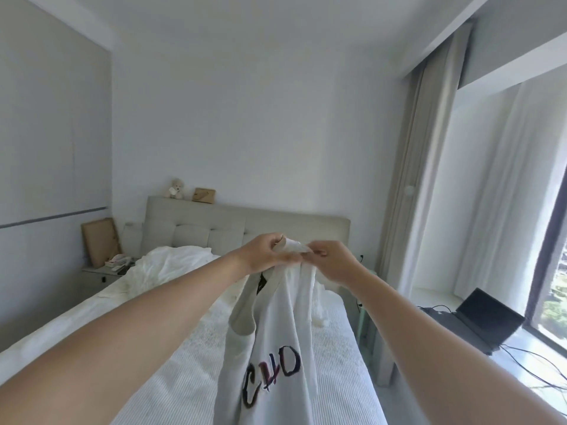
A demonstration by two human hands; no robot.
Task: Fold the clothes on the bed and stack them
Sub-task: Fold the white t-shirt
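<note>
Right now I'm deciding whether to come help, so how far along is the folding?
Early, by the look of it. No folded stack shows on the bed. In hand: the left hand and right hand pinch the top of a white top, which hangs unfolded above the bed. Left: folding it and laying it down. The crumpled white bedding may hide more clothes.

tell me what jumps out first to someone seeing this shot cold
Dead centre, the left hand and right hand pinch the top of a white garment held up over the bed, dark stitched letters showing low on its front. Behind them, a small teddy bear sits on the grey headboard, and an open laptop rests on the window ledge at right.
</note>
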